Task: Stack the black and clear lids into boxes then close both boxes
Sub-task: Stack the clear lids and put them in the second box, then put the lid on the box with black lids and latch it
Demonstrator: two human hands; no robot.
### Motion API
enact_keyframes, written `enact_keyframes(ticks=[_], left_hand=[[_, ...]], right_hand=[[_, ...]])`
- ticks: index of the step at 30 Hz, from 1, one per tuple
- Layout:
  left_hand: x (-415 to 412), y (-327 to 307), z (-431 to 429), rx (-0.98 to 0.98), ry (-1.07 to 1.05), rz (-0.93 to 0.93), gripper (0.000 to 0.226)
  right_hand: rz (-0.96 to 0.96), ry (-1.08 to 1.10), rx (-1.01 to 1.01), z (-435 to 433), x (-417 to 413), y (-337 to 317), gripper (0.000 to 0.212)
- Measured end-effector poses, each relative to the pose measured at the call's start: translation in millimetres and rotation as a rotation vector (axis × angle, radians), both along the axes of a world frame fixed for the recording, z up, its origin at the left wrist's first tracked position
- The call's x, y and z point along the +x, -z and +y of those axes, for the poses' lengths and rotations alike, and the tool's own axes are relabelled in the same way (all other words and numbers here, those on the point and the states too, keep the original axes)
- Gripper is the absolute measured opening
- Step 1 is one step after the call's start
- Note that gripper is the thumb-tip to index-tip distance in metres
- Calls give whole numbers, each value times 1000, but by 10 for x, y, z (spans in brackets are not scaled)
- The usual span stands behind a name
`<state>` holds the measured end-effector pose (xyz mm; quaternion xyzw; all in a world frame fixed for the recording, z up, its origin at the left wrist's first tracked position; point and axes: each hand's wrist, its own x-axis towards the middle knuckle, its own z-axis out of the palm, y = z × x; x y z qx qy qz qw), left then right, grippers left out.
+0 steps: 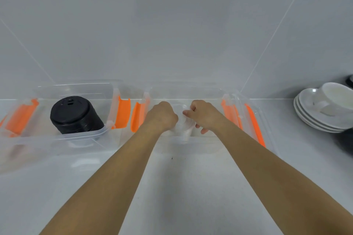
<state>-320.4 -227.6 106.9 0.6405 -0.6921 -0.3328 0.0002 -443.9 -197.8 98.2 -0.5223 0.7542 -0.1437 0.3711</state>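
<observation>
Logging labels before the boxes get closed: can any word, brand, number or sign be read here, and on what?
No text can be read.
black lids: raised marks on the top one, too blurred to read.
left box, right box, clear lids, plates: no print shows.

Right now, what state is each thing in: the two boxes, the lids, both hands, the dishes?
left box: open, uncovered.
black lids: stacked inside the left box.
right box: open, uncovered.
clear lids: stacked, gripped inside the right box.
left hand: grips the clear lids.
right hand: grips the clear lids.
white plates: stacked on the counter, white bowl on top.
</observation>
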Motion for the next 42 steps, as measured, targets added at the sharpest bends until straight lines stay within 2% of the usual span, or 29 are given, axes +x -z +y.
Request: enact_keyframes(ticks=[1,2,7,10,16,21,27,30,37,42], left_hand=[[3,3,9,-16,10,-4,12],[4,13,13,-26,9,5,14],[-6,-53,92,-168,-15,-11,53],[12,-174,148,-290,6,-30,45],[205,-514,268,-510,-26,-47,41],[491,-703,492,-714,-43,85,49],[894,-767,801,-1000,-79,234,67],[1107,-750,944,-1031,-79,251,71],[1613,-700,1258,-1064,-135,264,71],[2026,-632,1357,-1019,-189,252,71]], right_hand=[[28,-13,4,-1,-1,8,25],[61,-26,3,0,-3,19,26],[258,-59,-72,42,-12,18,41],[304,-50,-173,89,7,-86,47],[353,11,-381,224,-23,-368,52],[334,9,-593,474,25,-595,60],[264,-123,-745,816,203,-715,79],[232,-172,-775,928,309,-741,85],[199,-207,-840,1103,636,-798,84],[215,-226,-855,1180,898,-810,86]])
